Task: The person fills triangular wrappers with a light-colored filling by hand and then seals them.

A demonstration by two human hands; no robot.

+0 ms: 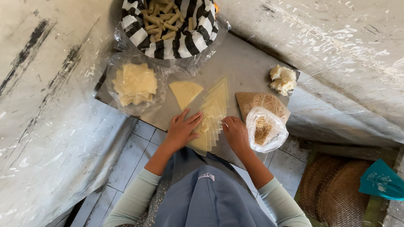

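Head view, looking down at a low grey table (pixel 250 66) set against rough whitewashed walls. Landmark: the fanned stack of pale triangular pastry sheets (pixel 213 113) in the middle of the table.

Left hand (pixel 181 129) lies flat on the table, fingers spread and extended, fingertips touching the left edge of the stack; it grips nothing. Right hand (pixel 235 131) sits at the stack's right edge with fingers curled down onto the sheets; can't tell whether it pinches a sheet or just presses on it.

Just left of the stack: a single yellow wedge-shaped sheet (pixel 185 93), lying flat. Farther left: a clear plastic bag with square pastry sheets (pixel 135 84). Beyond the stack, at the table's far end: a black-and-white striped cloth (pixel 190 25) lining a container that holds rolled pastry sticks (pixel 161 19). Right of the stack: a brown round board (pixel 261 103) with a clear bag of crumbly brown filling (pixel 264 128) on it, touching the right wrist area. Farther right and beyond: a lump of white dough (pixel 283 79) near the table's corner.

Well right of the stack, off the table: woven trays (pixel 334 191) and a teal plastic bag (pixel 385 183).
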